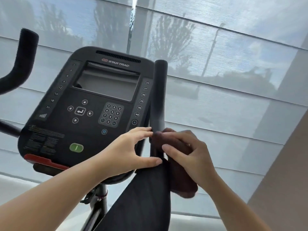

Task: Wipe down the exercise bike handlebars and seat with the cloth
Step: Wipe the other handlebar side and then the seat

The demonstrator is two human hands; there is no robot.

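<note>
— Wrapping the cloth (146,197) round the right handlebar (159,97)?
— Yes. Left hand (133,150) spread, steadying; right hand (186,152) pinching its top edge. Soft, limp, light; I grip near the bar.

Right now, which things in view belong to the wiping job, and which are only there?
For the job:
right handlebar
left handlebar
dark cloth
left hand
right hand

Only there:
console
green button
window blind
</note>
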